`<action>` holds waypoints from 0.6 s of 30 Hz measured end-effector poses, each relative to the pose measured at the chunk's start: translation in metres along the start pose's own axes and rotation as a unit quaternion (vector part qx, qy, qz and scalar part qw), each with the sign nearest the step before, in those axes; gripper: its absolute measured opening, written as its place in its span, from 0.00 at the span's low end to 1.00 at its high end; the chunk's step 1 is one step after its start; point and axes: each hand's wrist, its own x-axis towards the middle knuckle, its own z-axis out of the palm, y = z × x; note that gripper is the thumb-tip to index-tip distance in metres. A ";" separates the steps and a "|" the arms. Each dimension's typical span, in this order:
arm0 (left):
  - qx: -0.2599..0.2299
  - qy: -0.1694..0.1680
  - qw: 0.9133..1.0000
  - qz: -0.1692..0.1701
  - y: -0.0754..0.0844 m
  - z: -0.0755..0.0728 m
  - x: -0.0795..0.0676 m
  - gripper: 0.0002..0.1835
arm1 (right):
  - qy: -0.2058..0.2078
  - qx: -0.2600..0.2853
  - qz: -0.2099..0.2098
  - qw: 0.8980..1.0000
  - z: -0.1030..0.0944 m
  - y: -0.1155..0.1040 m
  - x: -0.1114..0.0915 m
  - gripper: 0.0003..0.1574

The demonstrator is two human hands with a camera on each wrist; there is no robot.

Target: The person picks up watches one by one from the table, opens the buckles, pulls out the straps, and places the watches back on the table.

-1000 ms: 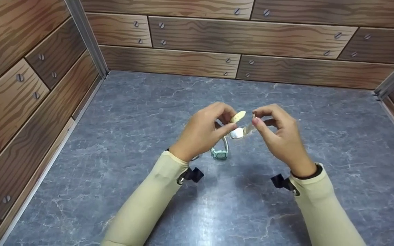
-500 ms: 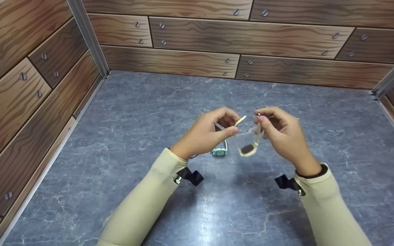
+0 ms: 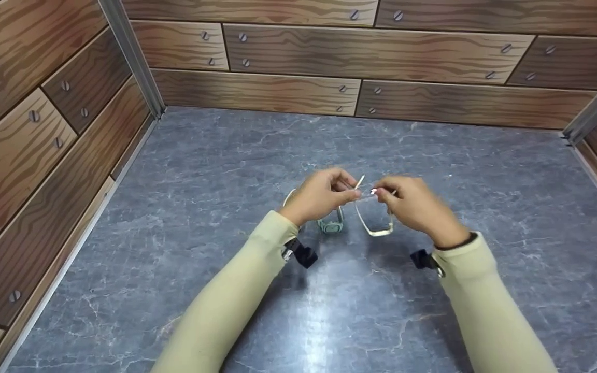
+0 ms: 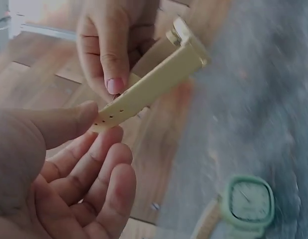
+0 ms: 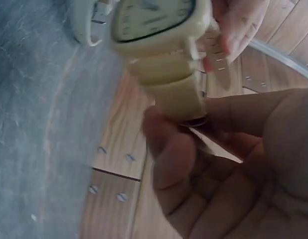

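Observation:
A cream wristwatch (image 3: 380, 233) hangs in a loop between the two hands, its case lowest in the head view. My left hand (image 3: 322, 194) pinches the strap's holed end between thumb and fingers; the row of small holes shows on the strap (image 4: 149, 92) in the left wrist view. At the other strap end, by the buckle, my right hand (image 3: 415, 207) pinches with thumb and fingertips. The right wrist view shows the watch's squarish dial (image 5: 154, 17) above the right fingers. The strap tip and buckle stand close together, apart.
A mint green watch (image 3: 331, 227) lies on the grey marbled table (image 3: 360, 321) just behind and below the left hand. Part of another pale strap (image 3: 288, 197) shows behind the left wrist. Wood-patterned walls (image 3: 288, 52) enclose the table at the back and sides.
The watch case has swung down from between the hands to hang below them, turning as it went. My right hand has moved left and slightly down, bringing the strap ends closer.

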 end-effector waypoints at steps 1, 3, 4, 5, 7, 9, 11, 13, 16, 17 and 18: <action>0.009 0.002 1.000 -0.005 -0.004 0.001 0.004 0.10 | -0.012 -0.007 0.009 1.000 0.002 0.003 0.004 0.13; 0.023 0.007 1.000 -0.015 -0.011 0.005 0.012 0.10 | -0.023 -0.011 0.023 0.999 0.007 0.010 0.011 0.13; 0.026 0.011 0.999 -0.019 -0.014 0.006 0.017 0.09 | -0.024 -0.013 0.029 0.999 0.010 0.013 0.015 0.13; 0.035 0.015 0.999 -0.024 -0.016 0.007 0.021 0.09 | -0.024 -0.013 0.035 0.999 0.012 0.016 0.019 0.13; 0.057 0.025 0.998 -0.033 -0.019 0.009 0.028 0.08 | -0.023 -0.009 0.048 0.999 0.016 0.022 0.025 0.12; 0.085 0.037 0.995 -0.041 -0.022 0.011 0.034 0.07 | -0.021 -0.001 0.059 0.998 0.021 0.028 0.031 0.12; 0.118 0.042 0.991 -0.048 -0.026 0.011 0.038 0.08 | -0.019 -0.001 0.067 0.998 0.026 0.033 0.035 0.11; 0.140 0.044 0.988 -0.053 -0.030 0.011 0.040 0.09 | -0.012 -0.015 0.070 0.997 0.032 0.037 0.038 0.11; 0.157 0.042 0.985 -0.055 -0.035 0.012 0.043 0.11 | 0.002 -0.049 0.063 0.997 0.040 0.041 0.042 0.10; 0.161 0.042 0.985 -0.052 -0.036 0.012 0.044 0.11 | 0.007 -0.062 0.061 0.996 0.043 0.042 0.042 0.10; 0.164 0.040 0.985 -0.048 -0.037 0.013 0.045 0.10 | 0.011 -0.071 0.060 0.996 0.044 0.043 0.043 0.10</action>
